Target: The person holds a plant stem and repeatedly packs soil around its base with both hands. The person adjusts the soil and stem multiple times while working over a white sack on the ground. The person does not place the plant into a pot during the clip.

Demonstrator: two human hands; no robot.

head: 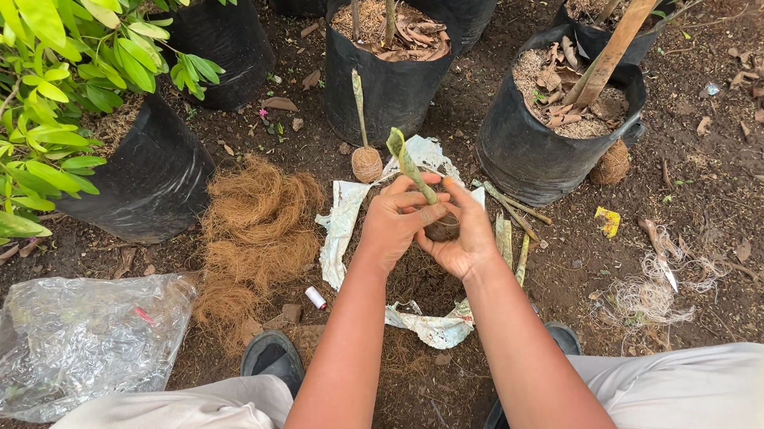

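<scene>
Both of my hands close around the base of a short green plant cutting [407, 165] that points up and to the left. My left hand [393, 221] wraps the stem from the left, fingers curled over it. My right hand [462, 234] cups a dark clump of soil and fibre [443, 229] at the cutting's foot. Under the hands lies a torn white sheet [344, 215] with loose brown soil on it. A second cutting with a round fibre-wrapped ball [366, 163] stands upright just behind.
A heap of brown coconut fibre [255, 225] lies left of the sheet. Black grow bags [390, 79] [546, 145] [150, 172] with plants stand behind. A crumpled clear plastic bag [64, 340] is at lower left; tangled pale string [652, 290] at right. My shoes [273, 355] and knees fill the bottom.
</scene>
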